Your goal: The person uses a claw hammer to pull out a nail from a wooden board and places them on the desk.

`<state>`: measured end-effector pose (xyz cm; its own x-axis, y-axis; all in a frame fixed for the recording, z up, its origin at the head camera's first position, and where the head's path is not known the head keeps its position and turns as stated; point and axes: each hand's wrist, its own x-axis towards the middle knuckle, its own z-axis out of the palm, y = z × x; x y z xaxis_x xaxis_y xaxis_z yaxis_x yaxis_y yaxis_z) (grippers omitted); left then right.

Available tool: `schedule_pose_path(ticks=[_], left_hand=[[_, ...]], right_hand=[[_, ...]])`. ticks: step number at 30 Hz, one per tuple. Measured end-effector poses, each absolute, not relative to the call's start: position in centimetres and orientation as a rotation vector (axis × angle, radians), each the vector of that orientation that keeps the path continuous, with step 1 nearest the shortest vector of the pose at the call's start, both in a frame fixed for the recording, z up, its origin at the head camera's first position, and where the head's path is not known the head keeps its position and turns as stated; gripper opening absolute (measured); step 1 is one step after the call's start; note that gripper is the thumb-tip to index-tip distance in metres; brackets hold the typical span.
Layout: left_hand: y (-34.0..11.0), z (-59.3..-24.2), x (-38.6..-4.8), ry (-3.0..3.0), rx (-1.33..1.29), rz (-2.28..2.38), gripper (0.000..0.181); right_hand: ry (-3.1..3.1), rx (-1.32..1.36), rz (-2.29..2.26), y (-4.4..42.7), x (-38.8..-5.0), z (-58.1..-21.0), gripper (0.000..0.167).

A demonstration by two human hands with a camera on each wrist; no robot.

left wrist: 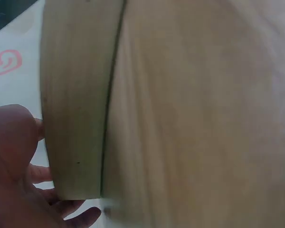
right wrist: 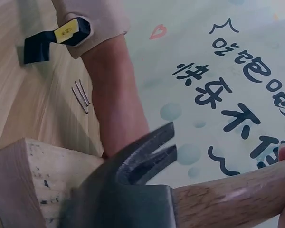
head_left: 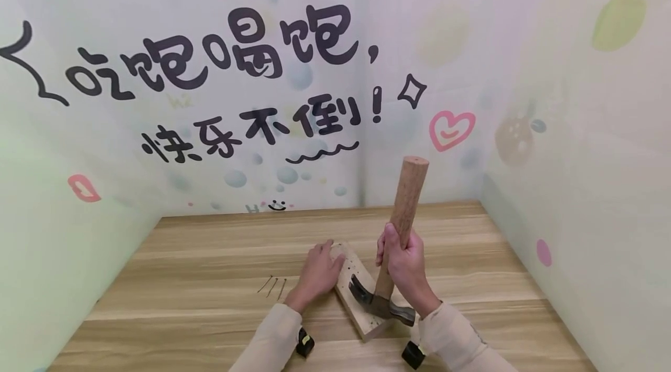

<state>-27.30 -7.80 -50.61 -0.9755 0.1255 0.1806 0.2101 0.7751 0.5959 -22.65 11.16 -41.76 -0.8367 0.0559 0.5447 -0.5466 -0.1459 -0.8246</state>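
My left hand [head_left: 318, 270] grips the far end of a wooden board [head_left: 365, 325], with fingers about its edge. The board lies slanted on the table, its top marked with small dark holes and spots. In the left wrist view, the fingers reach round the board's end [left wrist: 78, 156]. My right hand [head_left: 408, 258] holds a claw hammer [head_left: 411, 191] by its wooden handle, butt end up. The dark hammer head [right wrist: 133, 199] is low over the board's near part, claw to the left; whether they touch I cannot tell.
Three nails [head_left: 271, 287] lie side by side on the wood-grain table [head_left: 199, 314], left of my left hand. Pale printed walls [head_left: 314, 186] enclose the table at the back and sides. A black wrist device [head_left: 305, 343] sits at the left sleeve, another [head_left: 413, 354] at the right.
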Motion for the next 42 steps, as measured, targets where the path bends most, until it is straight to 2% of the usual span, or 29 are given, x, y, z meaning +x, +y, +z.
schedule_pose_path(ticks=[8, 20, 42], left_hand=[[-7.6, -50.9, -27.4, -2.918, -0.315, -0.790, 0.057], [-7.7, -50.7, -27.5, -2.961, -0.288, -0.732, 0.057], [-7.4, -50.5, -27.0, -2.999, -0.269, -0.682, 0.056]], right_hand=[[-1.889, 0.277, 1.993, 12.6, -23.4, -41.2, 0.038], [-2.186, -0.083, 1.914, 18.3, -25.2, -42.8, 0.057], [-2.362, -0.245, 1.892, 20.5, -27.3, -45.5, 0.069]])
